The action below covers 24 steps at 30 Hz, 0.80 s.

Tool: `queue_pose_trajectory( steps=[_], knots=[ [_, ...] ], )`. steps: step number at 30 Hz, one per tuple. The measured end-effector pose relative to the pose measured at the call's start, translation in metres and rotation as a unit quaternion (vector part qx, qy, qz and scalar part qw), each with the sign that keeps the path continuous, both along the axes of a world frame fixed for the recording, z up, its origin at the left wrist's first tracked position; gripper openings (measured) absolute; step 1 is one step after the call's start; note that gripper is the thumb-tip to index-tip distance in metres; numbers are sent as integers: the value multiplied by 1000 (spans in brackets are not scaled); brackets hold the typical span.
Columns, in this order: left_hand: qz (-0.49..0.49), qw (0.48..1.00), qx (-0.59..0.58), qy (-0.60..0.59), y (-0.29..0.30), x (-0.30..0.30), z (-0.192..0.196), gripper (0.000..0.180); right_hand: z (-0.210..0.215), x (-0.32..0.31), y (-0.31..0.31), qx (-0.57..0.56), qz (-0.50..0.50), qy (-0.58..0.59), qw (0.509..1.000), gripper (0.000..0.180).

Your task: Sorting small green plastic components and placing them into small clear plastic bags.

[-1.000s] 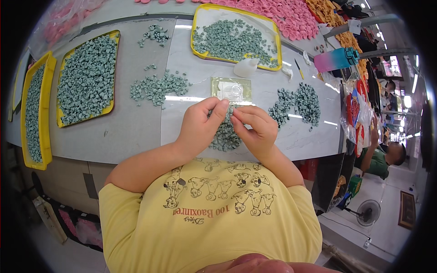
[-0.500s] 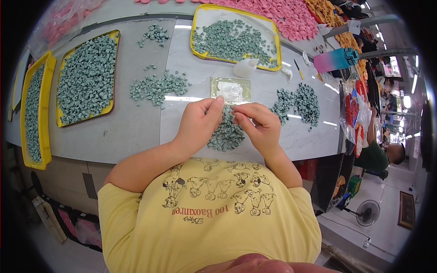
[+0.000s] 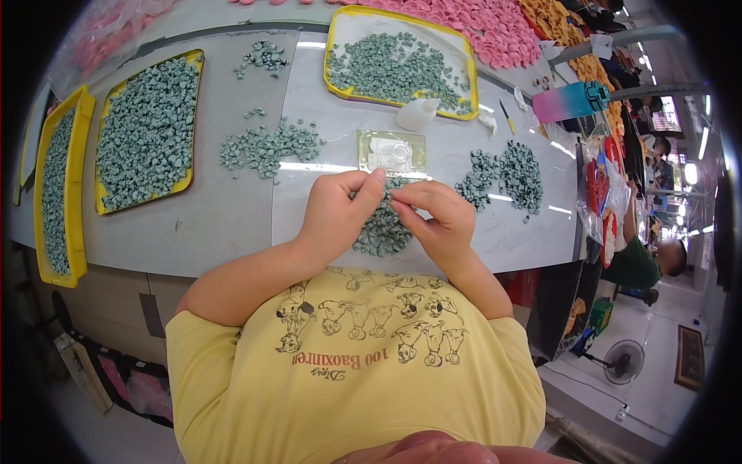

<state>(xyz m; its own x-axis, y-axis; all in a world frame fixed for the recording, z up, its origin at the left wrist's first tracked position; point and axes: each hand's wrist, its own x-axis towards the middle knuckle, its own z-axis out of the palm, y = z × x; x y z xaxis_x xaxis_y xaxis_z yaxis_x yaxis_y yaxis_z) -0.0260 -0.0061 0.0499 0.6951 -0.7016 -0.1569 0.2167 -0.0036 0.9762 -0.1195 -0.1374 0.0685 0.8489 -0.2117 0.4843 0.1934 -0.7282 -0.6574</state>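
My left hand (image 3: 338,203) is closed, thumb pressed to its curled fingers. Facing it, my right hand (image 3: 440,215) pinches with thumb and forefinger, the tips almost meeting the left hand's. Whatever lies between the fingertips is too small to make out. Beneath and between both hands is a pile of small grey-green pieces (image 3: 382,232), partly covered by them. Just beyond the fingers lies a square, clear-topped plate (image 3: 418,159) with a white smear on it. Behind this plate a white squeeze bottle (image 3: 417,114) leans over.
Yellow-rimmed trays of green pieces stand at the back (image 3: 473,87), left (image 3: 101,178) and far left (image 3: 77,246). Loose heaps lie left (image 3: 270,148) and right (image 3: 521,176). A yellow-handled knife (image 3: 507,117) and pink-blue bottle (image 3: 568,103) are at right. Pink pieces (image 3: 495,31) cover the back.
My right hand has shifted slightly, its fingertips now lower and closer to the left hand. The left thumb tip has moved a little right and down.
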Motion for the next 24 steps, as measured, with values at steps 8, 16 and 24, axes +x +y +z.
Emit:
queue_pose_trajectory(
  steps=[8,16,24],
  knots=[
    [1,998,-5,-62,-4,-2,-2,36,-5,-3,-5,2,25,-14,1000,21],
    [-31,997,18,-65,-14,-8,-9,38,-3,-12,-24,2,48,20,999,20],
    [-145,978,6,148,-17,-7,-8,34,-1,-29,-96,-68,-139,249,956,17]
  ],
)
